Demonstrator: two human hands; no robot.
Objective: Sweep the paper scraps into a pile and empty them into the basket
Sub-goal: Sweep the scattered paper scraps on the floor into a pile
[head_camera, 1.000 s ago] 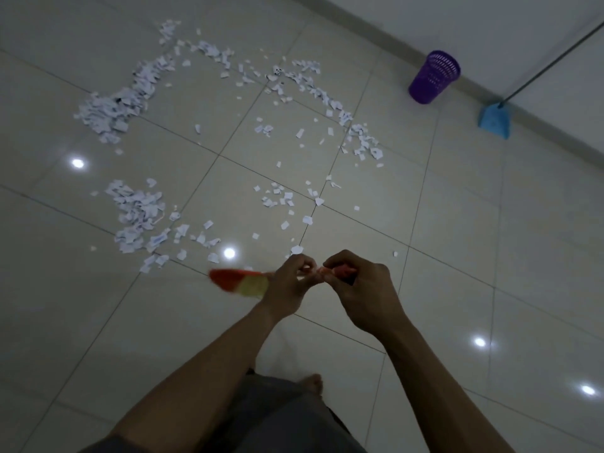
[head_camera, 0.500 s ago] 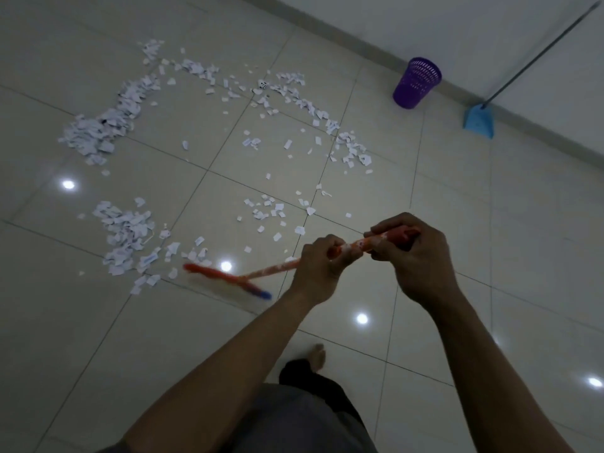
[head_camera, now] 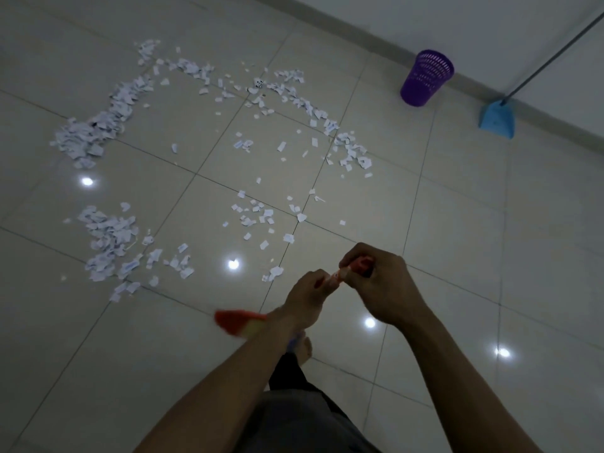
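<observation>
Paper scraps [head_camera: 111, 237] in same clusters; broom [head_camera: 240, 322] now back beside left hand [head_camera: 307, 295]

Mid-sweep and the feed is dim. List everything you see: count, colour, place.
scraps: many, white, in loose clusters across the floor ahead and to the left
basket: one, purple, standing by the wall, far right
dustpan: one, blue with a long grey handle, leaning at the wall right of the basket
broom: one, orange handle, blurred red and yellow head, low in front of the person
floor: pale glossy tiles with light spots
foot: one, bare, below the hands
left hand: grips the broom handle lower down
right hand: grips the handle's top end
</observation>
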